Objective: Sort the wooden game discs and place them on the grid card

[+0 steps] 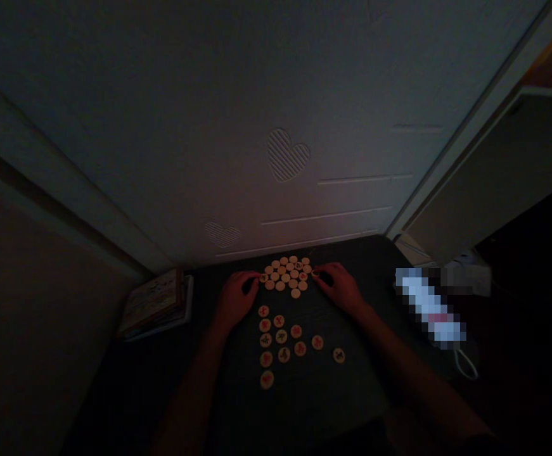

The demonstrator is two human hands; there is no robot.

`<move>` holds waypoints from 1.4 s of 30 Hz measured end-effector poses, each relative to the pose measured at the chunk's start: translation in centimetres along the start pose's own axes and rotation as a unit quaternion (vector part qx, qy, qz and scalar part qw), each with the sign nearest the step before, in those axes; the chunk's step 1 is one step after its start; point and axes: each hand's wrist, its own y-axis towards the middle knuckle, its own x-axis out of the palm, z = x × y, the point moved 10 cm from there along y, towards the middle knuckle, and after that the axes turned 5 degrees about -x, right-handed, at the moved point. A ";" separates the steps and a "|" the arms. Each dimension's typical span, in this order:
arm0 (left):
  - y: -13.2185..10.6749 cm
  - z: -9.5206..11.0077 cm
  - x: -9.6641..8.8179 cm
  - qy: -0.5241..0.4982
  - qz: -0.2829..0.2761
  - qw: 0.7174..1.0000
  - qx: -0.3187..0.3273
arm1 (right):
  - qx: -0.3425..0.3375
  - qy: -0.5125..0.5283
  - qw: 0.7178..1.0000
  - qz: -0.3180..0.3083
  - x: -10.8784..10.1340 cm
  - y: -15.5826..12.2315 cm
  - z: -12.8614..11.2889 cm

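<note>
A cluster of round wooden Chinese chess pieces [285,278] lies at the back of the dark table, mostly blank side up, a few with characters showing. At its left edge my left hand [238,296] is closed, thumb and fingertips at a face-up piece [263,278]. Across the cluster, my right hand [340,288] pinches another piece [315,273] by its rim. Nearer to me, several face-up pieces with red or dark characters stand in rows, among them a red-marked piece [267,380] in front and a dark-marked piece [338,355] apart at the right.
A pale panel with embossed hearts [288,155] rises behind the table [323,405]. Stacked books [154,304] lie at the left. On the right is a pixelated whitish object [430,307] with a looped cord [466,366]. The room is dim.
</note>
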 end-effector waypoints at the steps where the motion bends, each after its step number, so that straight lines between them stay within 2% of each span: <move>1: 0.0 0.0 0.0 -0.001 0.000 1.000 0.002 | -0.002 0.003 1.000 0.000 0.0 0.0 0.0; 7: -0.1 0.0 0.0 0.006 -0.004 1.000 0.000 | -0.011 0.019 1.000 0.007 -0.1 -0.2 0.0; 17: -0.1 -0.2 0.2 0.010 -0.012 1.000 -0.007 | 0.015 0.035 0.999 0.021 0.0 -0.5 1.6; 30: 0.1 -0.5 -0.1 0.023 -0.002 0.999 -0.024 | 0.022 0.104 0.994 0.012 -0.8 -0.6 0.7; 34: 0.2 -0.7 -0.2 0.020 0.001 0.999 -0.026 | 0.037 0.108 0.993 -0.009 -1.1 -2.4 0.3; 42: 0.2 -0.5 -0.4 0.002 0.004 1.000 -0.021 | 0.075 0.093 0.992 -0.049 -2.9 -8.5 -0.8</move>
